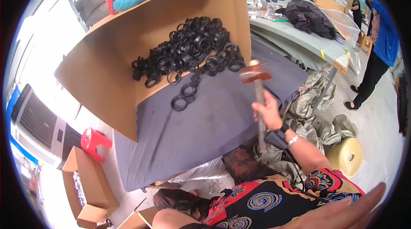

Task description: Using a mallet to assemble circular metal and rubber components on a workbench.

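My right hand (270, 112) is closed around the handle of a mallet (255, 74) with a reddish-brown head, held upright above the grey cloth. A dark band and a pale bracelet circle that wrist. My left hand (342, 212) appears large and close at the lower right, fingers stretched out and holding nothing visible. Beyond the mallet, a heap of black rings (188, 45) spills from a cardboard box (102, 53) whose open side faces me. Several loose rings (180, 102) lie on the grey cloth (192, 130) in front of the heap.
A red stool (96, 143), an air cooler (36, 122) and a low cardboard box (96, 186) stand left. At right are crumpled sacks (306, 120) and a yellow roll (344, 157). A person in blue (384, 32) stands beyond a worktable (291, 32).
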`<state>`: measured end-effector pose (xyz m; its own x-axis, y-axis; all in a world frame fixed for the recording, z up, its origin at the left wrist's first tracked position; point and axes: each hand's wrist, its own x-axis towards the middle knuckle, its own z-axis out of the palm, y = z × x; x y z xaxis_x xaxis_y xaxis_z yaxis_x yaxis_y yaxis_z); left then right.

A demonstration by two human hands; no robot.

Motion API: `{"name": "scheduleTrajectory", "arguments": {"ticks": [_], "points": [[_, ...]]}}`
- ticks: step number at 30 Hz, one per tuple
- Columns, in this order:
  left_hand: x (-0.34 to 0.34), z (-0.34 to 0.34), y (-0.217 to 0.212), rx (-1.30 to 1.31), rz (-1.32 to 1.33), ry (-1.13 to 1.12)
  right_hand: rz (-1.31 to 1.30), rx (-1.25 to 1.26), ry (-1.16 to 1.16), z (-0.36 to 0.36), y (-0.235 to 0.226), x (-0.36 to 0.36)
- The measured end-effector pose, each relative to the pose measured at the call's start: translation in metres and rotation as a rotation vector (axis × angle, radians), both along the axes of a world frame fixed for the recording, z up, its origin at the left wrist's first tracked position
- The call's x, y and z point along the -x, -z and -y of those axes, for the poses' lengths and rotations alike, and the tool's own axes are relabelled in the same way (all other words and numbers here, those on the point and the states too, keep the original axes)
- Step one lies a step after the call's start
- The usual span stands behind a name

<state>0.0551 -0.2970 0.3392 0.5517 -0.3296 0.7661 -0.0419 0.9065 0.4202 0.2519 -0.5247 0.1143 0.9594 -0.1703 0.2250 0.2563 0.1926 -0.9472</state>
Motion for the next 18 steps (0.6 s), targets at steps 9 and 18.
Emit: {"name": "scheduleTrajectory", "arguments": {"ticks": [9,18], "points": [[-0.036,0.075,0.035,0.187,0.336,-0.248,0.09,0.081,0.389,0.12,0.005,-0.064],[-0.247,-0.018,0.061,-1.031,0.167,-0.62,-0.029,0.111,0.415,0.178,0.052,-0.128]]}}
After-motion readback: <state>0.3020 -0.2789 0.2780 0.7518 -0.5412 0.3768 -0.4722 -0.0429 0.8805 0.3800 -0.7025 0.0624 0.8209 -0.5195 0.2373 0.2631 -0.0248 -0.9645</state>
